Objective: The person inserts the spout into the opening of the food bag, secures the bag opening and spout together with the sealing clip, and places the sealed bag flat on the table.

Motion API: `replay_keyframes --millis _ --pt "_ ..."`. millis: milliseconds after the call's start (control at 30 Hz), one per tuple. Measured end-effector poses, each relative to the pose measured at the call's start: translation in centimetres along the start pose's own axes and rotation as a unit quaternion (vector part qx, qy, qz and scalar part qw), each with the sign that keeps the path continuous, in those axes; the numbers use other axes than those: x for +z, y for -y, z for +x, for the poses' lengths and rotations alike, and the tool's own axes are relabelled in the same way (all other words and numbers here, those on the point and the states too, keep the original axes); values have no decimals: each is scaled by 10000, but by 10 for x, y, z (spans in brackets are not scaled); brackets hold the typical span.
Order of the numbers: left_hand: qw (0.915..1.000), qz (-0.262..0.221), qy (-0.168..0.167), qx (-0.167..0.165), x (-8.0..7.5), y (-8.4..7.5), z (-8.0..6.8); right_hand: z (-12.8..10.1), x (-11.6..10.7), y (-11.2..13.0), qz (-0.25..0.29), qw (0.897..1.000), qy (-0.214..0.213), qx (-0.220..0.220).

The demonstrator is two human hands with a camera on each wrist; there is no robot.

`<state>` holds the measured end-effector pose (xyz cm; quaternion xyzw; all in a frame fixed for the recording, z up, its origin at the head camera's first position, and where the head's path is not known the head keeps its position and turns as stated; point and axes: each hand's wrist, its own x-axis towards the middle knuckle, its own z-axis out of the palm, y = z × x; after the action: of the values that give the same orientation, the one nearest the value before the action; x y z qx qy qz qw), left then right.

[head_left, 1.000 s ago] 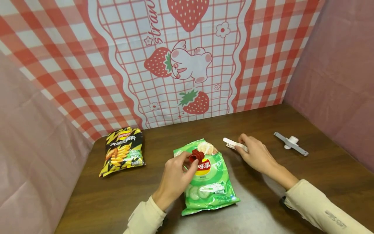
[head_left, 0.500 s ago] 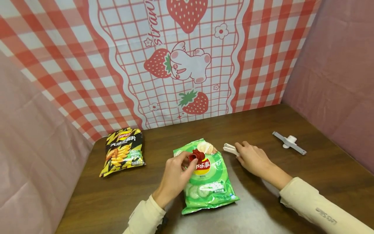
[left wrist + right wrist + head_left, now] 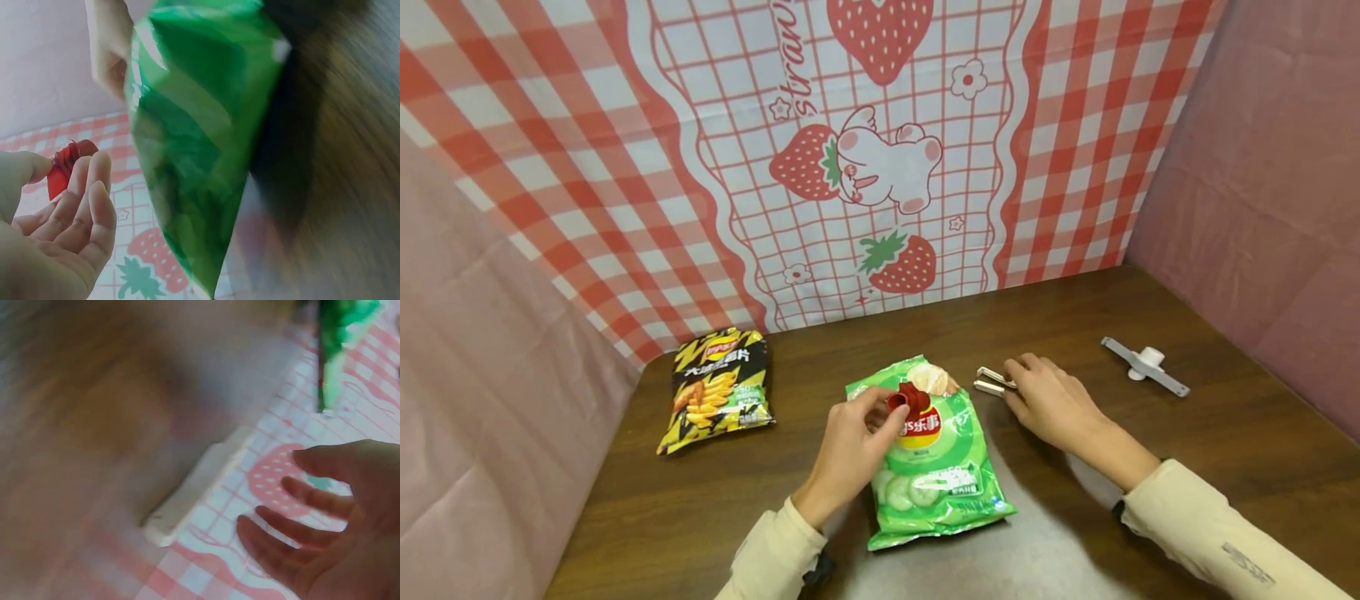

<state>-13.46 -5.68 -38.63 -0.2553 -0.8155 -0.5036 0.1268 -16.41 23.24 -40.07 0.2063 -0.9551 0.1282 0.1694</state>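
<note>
1. Left hand [image 3: 850, 454] pinches a small red clip [image 3: 908, 398] between thumb and forefinger; the fingers [image 3: 94, 194] are curled round it. The clip sits at the top edge of the green crisp bag [image 3: 936, 479], which lies flat on the counter [image 3: 1150, 433] near its middle.
2. Right hand [image 3: 1052, 404] rests at 3 o'clock of the green bag. Its fingers [image 3: 294, 534] are spread and straight, touching a white sealing clip [image 3: 992, 381] that lies on the counter with its two bars parted. The right wrist view shows the palm bare, nothing gripped.
3. Judgement: the step in hand looks like handling the closure at the green bag's mouth, with the white clip within reach.
4. Judgement: a next move would call for the right fingers to close round the white clip before lifting, while the left keeps the bag top steady.
5. Also present: a yellow-black crisp bag [image 3: 718, 385] at 9 o'clock of the green one, well apart; a grey bar clip with white knob [image 3: 1145, 367] at 3 o'clock, beyond the right hand.
</note>
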Motion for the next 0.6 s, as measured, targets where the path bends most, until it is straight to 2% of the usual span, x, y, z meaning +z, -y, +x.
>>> replay_keyframes --millis 67,133,167,200,267,333,367,400,467,533,600 --pt "9993 -324 100 -154 1 -1 2 3 -6 6 699 9973 -153 -184" --pt "9960 -786 222 -374 2 -3 5 8 -13 13 1741 9844 -18 -257" --pt "9928 -1053 277 -493 3 -4 7 10 -16 18 2393 9704 164 -270" --pt "9889 -1315 327 -614 4 -5 8 13 -20 22 3055 9510 406 -238" --pt "9792 -1807 388 -835 5 -7 12 18 -24 31 4159 9049 893 -113" --pt "9706 -2161 433 -964 7 -8 15 23 -27 39 4909 8619 1266 68" --pt "9670 -2301 467 -989 9 -8 17 26 -27 42 5149 8463 1361 105" --pt "9644 -2400 512 -982 10 -7 18 29 -27 45 5262 8388 1387 133" --pt "9632 -2448 601 -932 11 -7 21 34 -27 49 5309 8379 1256 191" --pt "9663 -2307 715 -886 11 -5 24 38 -27 51 5214 8467 1031 252" --pt "9739 -1949 755 -883 11 -3 27 41 -28 51 5009 8618 728 339"
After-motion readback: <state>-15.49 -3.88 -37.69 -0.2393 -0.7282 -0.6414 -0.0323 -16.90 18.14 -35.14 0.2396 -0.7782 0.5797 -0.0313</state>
